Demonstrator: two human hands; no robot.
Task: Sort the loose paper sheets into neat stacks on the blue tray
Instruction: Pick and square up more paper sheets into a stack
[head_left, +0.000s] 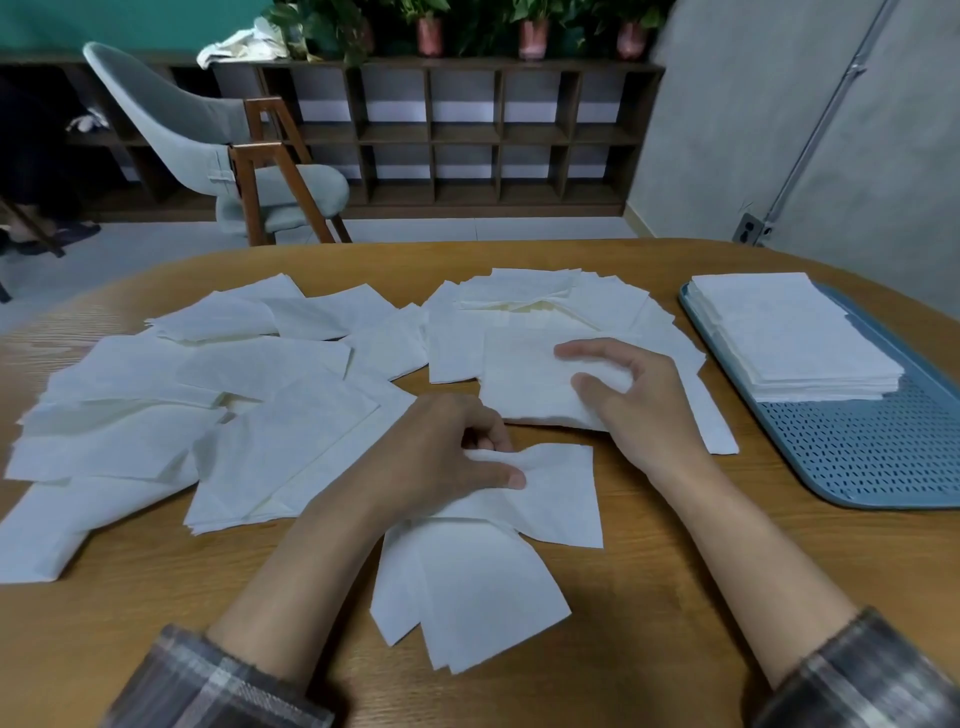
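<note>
Wood table (675, 597): loose sheets (208, 415) fan over left + far side, thin, overlapping, so neighbours prob. drag along. At right, blue tray (883, 457), stack (795, 338) on far end; a nudge could skew it. Near centre, right hand (639, 395) clamps bundle (530, 379); left hand (441, 452) pinches single sheet (561, 499), may crease.

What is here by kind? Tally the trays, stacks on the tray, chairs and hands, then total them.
Blue tray: 1
Paper stack on the tray: 1
Chair: 1
Hands: 2 (left hand, right hand)
Total: 5
</note>
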